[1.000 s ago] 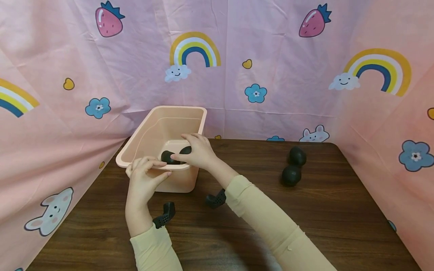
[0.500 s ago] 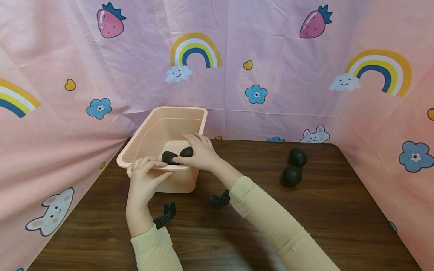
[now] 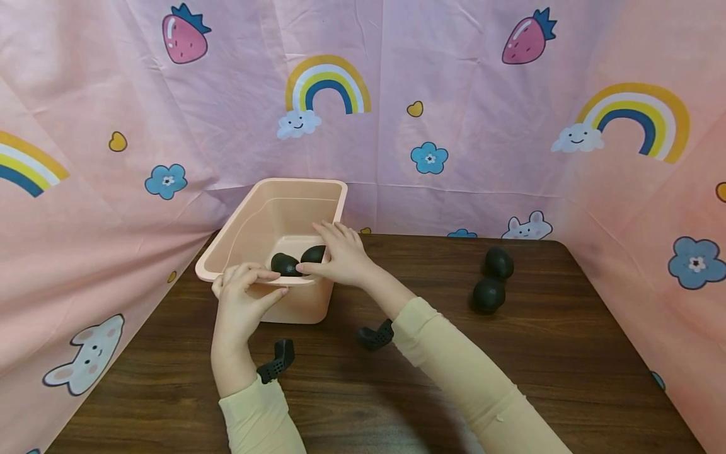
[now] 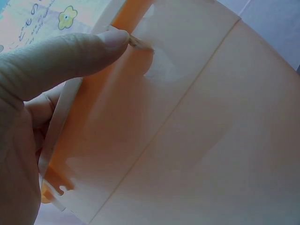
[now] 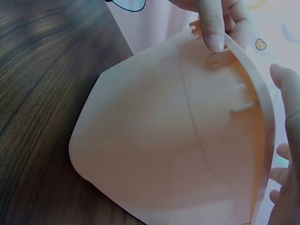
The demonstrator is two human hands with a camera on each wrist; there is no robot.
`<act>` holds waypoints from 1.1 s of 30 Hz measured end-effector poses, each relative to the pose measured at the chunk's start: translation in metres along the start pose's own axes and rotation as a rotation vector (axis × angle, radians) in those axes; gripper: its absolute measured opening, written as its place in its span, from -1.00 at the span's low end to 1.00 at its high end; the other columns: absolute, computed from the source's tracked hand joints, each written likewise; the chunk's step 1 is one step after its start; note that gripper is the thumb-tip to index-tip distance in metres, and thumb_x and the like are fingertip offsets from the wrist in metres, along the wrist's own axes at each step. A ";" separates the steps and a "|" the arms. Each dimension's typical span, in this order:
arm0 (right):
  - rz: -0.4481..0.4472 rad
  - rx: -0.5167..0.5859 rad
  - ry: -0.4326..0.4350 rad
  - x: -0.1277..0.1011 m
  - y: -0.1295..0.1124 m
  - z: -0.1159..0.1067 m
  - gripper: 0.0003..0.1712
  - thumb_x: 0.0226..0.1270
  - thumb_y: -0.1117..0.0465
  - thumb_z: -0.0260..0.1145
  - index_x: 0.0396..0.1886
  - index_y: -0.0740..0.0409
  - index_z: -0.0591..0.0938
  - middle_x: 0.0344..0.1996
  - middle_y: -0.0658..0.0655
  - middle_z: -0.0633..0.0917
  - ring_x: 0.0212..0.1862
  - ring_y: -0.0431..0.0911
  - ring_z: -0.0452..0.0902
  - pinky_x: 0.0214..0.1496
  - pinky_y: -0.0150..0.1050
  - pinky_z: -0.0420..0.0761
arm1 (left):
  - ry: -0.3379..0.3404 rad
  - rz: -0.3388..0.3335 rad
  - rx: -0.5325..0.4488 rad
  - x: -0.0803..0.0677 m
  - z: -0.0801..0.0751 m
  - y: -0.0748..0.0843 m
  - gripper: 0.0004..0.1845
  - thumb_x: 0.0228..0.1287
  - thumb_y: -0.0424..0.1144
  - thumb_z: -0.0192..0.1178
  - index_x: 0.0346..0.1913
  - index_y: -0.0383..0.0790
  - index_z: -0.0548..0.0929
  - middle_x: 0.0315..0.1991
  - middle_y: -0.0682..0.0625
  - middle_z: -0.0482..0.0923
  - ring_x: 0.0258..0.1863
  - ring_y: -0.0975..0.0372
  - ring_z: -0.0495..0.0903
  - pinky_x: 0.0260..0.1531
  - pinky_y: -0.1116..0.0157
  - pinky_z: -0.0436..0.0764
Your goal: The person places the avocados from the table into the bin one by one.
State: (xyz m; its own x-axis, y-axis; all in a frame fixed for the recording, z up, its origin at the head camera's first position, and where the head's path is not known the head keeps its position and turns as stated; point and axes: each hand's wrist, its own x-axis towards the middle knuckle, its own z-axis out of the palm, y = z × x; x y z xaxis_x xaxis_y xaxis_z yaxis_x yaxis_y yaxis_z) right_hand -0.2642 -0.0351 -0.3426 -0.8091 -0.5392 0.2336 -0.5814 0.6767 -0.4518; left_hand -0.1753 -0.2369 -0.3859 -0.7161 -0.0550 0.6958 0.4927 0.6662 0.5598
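Note:
In the head view my left hand (image 3: 237, 306) grips the near rim of a peach plastic bin (image 3: 300, 181), thumb outside and fingers over the edge. The left wrist view shows that thumb (image 4: 70, 61) against the bin's outer wall (image 4: 187, 140). Two dark avocados, one at the front (image 3: 285, 265) and another behind it (image 3: 313, 254), lie at the bottom of the bin. My right hand (image 3: 343, 255) is over the bin's near right corner with fingers extended and nothing held, its thumb overlapping the front avocado. The right wrist view has the right hand (image 5: 290, 112) beside the rim.
Two more dark avocados rest close together on the right of the brown wooden table (image 3: 544, 353), one farther back (image 3: 498, 262) and one nearer (image 3: 488, 295). A patterned pink cloth (image 3: 471, 189) hangs behind the table and at both sides.
My right hand has shifted slightly right and its fingers have spread away from the front avocado, showing more of it. The left hand stays on the rim.

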 end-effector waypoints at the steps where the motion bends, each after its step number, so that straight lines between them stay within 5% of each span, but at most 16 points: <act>1: -0.001 0.005 0.001 -0.001 0.000 -0.001 0.07 0.12 -0.40 0.25 0.51 -0.06 0.09 0.48 0.05 0.09 0.48 0.06 -0.16 0.41 0.08 -0.21 | 0.000 0.000 0.000 0.000 0.000 0.000 -0.67 -0.28 -0.41 0.58 -0.33 -0.22 0.74 -0.29 0.00 0.59 -0.09 0.15 0.34 0.11 0.07 -0.12; 33: 0.004 0.129 0.085 -0.028 0.027 -0.006 0.10 0.09 -0.27 0.36 0.52 -0.01 0.07 0.49 0.12 0.04 0.48 0.06 -0.22 0.38 0.16 -0.19 | -0.003 -0.013 -0.019 -0.001 0.000 0.002 -0.69 -0.25 -0.41 0.57 -0.33 -0.20 0.74 -0.30 0.02 0.58 -0.09 0.17 0.33 0.13 0.10 -0.16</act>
State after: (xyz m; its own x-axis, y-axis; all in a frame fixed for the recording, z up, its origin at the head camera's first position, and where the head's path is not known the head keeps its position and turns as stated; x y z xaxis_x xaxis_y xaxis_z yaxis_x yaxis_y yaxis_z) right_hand -0.2582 0.0017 -0.3559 -0.8189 -0.4884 0.3015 -0.5669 0.6058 -0.5582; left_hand -0.1737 -0.2354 -0.3854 -0.7238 -0.0611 0.6873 0.4930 0.6512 0.5770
